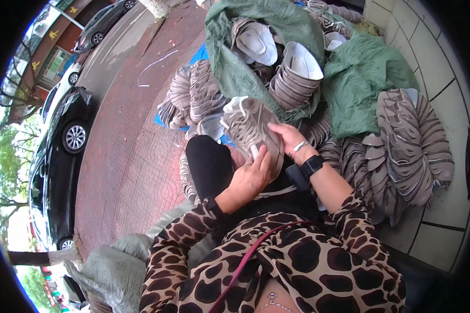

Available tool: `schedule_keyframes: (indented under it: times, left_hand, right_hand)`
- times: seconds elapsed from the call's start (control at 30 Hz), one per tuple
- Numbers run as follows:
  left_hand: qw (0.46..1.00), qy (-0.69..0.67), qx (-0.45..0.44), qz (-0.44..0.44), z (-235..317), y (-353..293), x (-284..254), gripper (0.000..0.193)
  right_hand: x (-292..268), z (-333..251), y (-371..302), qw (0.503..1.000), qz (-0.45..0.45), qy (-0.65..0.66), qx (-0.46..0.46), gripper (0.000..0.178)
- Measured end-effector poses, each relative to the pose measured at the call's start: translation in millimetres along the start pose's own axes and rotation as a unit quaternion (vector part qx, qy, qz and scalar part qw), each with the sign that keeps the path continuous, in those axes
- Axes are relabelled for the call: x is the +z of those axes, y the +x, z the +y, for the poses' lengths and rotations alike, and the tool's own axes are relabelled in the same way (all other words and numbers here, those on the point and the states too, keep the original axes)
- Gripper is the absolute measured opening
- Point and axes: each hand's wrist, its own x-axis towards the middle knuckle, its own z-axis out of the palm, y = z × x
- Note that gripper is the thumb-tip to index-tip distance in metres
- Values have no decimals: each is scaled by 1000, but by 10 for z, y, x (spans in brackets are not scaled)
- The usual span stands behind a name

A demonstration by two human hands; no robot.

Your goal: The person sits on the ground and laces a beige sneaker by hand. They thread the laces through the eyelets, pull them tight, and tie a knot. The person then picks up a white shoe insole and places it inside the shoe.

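Note:
A taupe shoe upper (pixel 241 121) with laces and a white lining edge is held up between my two hands, above my knees. My left hand (pixel 249 176) closes on its near left side, fingertips pressed against a small white piece that I cannot make out clearly. My right hand (pixel 287 138), with a bracelet and a dark watch at the wrist, grips its right side, thumb on the outside. Part of the upper is hidden behind my fingers. Just beyond it, a stack of nested uppers (pixel 292 91) leans in the mouth of a green woven sack (pixel 227 62).
Bundled uppers (pixel 193 91) lie beyond my left knee. More bundles (pixel 417 141) lean at the right, by the tiled wall (pixel 446 125). A second green sack (pixel 368 78) stands there. Red paving (pixel 130 141) stretches left to parked cars (pixel 62 161). A grey sack (pixel 117 266) lies at lower left.

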Motion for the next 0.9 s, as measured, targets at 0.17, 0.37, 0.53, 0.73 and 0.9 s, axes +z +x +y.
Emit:
schedule_keyframes:
  times: [0.17, 0.37, 0.53, 0.73, 0.9]
  left_hand:
    - [940, -269, -210, 32, -224, -38, -642, 31]
    - [668, -607, -385, 193, -952, -66, -902, 58]
    - [666, -618, -409, 88, -900, -487, -404, 59]
    - [777, -577, -249, -41, -560, 136, -516, 86]
    - [876, -468, -101, -66, -673, 369, -465, 83]
  right_hand:
    - [519, 3, -141, 992, -85, 39, -82, 51]
    - [939, 75, -580, 926, -180, -219, -250, 51]
    - [449, -365, -1042, 595, -342, -727, 19, 50]
    - [-329, -795, -586, 986, -120, -119, -7, 42]
    - [-638, -552, -607, 989, -98, 42, 101, 68]
